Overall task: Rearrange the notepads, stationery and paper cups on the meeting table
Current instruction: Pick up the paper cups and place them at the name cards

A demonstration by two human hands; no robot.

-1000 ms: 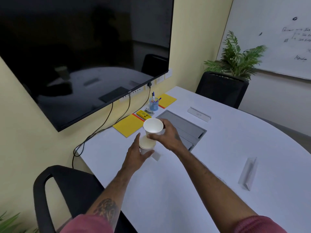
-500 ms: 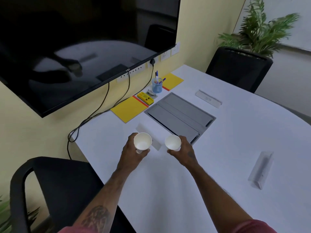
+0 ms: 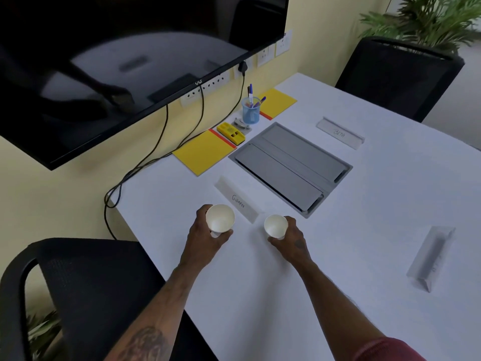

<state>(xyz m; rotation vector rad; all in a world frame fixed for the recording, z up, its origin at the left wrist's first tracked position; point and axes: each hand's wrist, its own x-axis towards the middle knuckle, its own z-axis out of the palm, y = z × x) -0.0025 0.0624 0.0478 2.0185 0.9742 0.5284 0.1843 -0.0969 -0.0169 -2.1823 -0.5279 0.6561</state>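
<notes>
My left hand [image 3: 204, 237] grips one white paper cup [image 3: 220, 218] and my right hand [image 3: 292, 238] grips a second white paper cup [image 3: 275, 225]. Both cups are upright and empty, a hand's width apart, near the table's left edge. Whether they rest on the white table [image 3: 260, 295] or hover just above it I cannot tell. Between them lies a clear name plate reading "GIRAFFE" [image 3: 238, 200]. Near the wall lie two yellow notepads [image 3: 201, 152] [image 3: 277, 101], a blue pen holder [image 3: 250, 110] with pens, and a yellow stapler [image 3: 230, 132].
A grey cable box lid [image 3: 290, 162] is set into the table centre. Two more name plates [image 3: 339, 132] [image 3: 429, 256] lie to the right. Black chairs stand at left [image 3: 78, 290] and far right [image 3: 398, 76]. A wall screen [image 3: 130, 61] with hanging cables [image 3: 125, 178] overhangs the far edge.
The two cups were stacked one second ago. My right hand lifted the top cup off and moved it right; both cups now sit lower and apart. The view tilted down.
</notes>
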